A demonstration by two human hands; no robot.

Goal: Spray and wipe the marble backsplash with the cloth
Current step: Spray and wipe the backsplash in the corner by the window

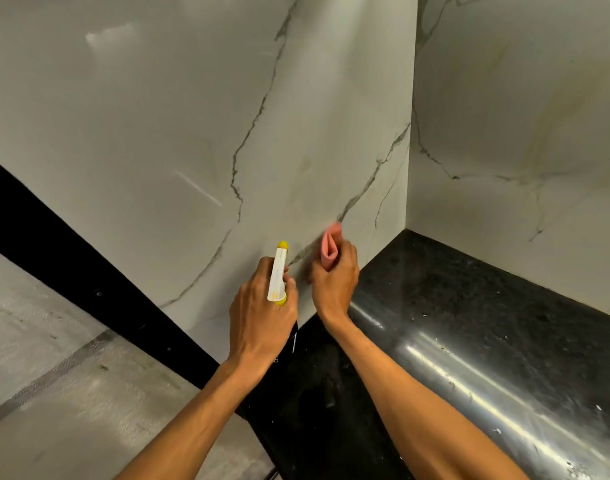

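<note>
Low on the marble backsplash (158, 116), near the corner, the right hand (334, 282) pinches a folded pink cloth (330, 247) w/ its end against the stone, prob. to wipe along the grey vein there. The left hand (262, 313) is wrapped round a spray bottle (277, 275), its yellow nozzle aimed at the same patch just beside the cloth, ready to wet it. Stone is glossy, w/ faint yellowish stains higher up. Below sits a black speckled countertop (469, 323) w/ pale specks; grey concrete floor (54, 358) at left.
</note>
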